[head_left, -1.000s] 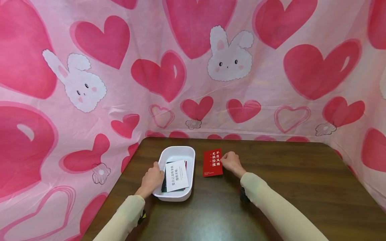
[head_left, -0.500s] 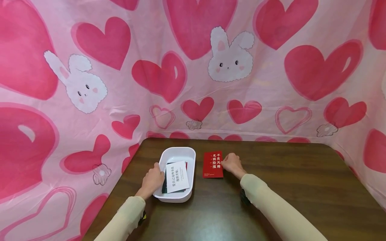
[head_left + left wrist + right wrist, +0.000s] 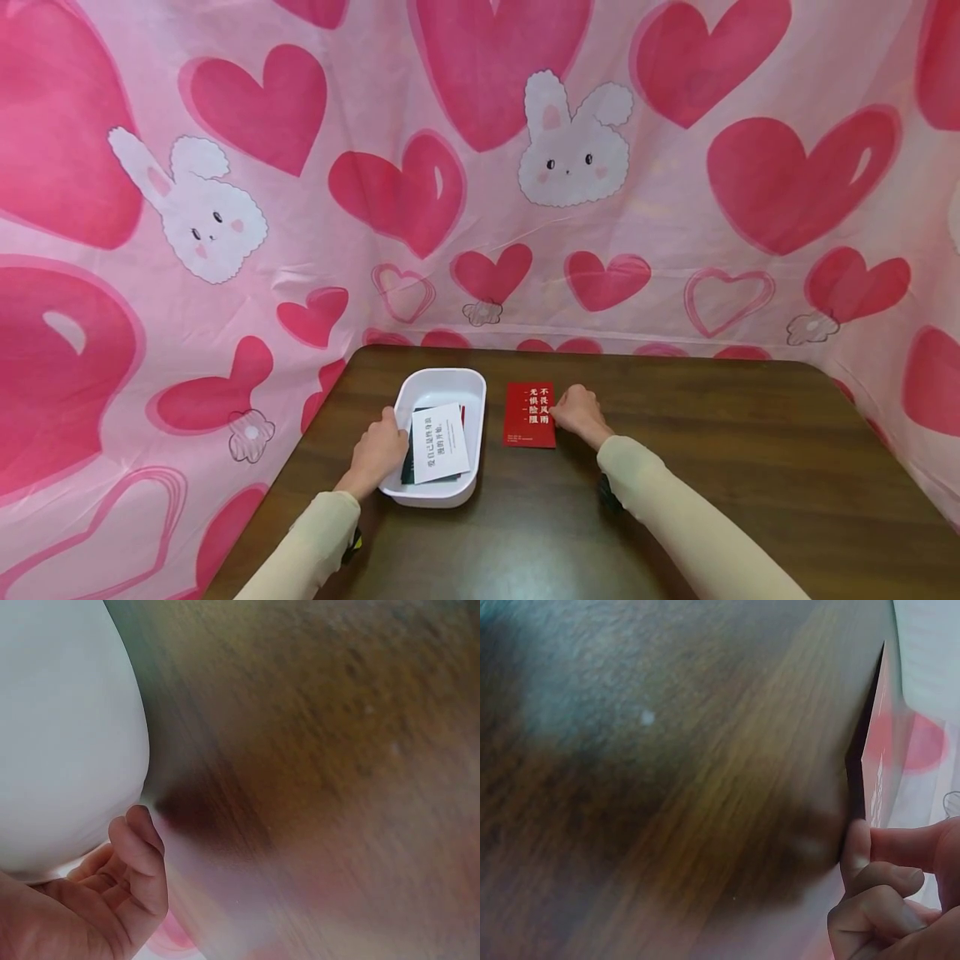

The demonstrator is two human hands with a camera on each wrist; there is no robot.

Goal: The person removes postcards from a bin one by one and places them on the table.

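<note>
A white plastic tub (image 3: 429,382) stands on the table, and my left hand (image 3: 378,448) grips its left rim. In the left wrist view, curled fingers (image 3: 142,855) lie against the tub's outer wall. Inside the tub, a white card (image 3: 440,446) with black characters lies on dark green and red cards, mostly covered. To the right of the tub, my right hand (image 3: 579,414) pinches the right edge of a red card (image 3: 525,427) with white characters. The right wrist view shows this card (image 3: 876,750) almost edge-on, held between thumb and index finger.
The dark wooden table (image 3: 697,442) extends to the right and in front of the tub. A pink cloth (image 3: 570,225) with hearts and rabbit faces hangs round its back and sides.
The red card has straightened slightly and come down a little in the right hand. The left hand and the tub stay in place; the head view has shifted slightly.
</note>
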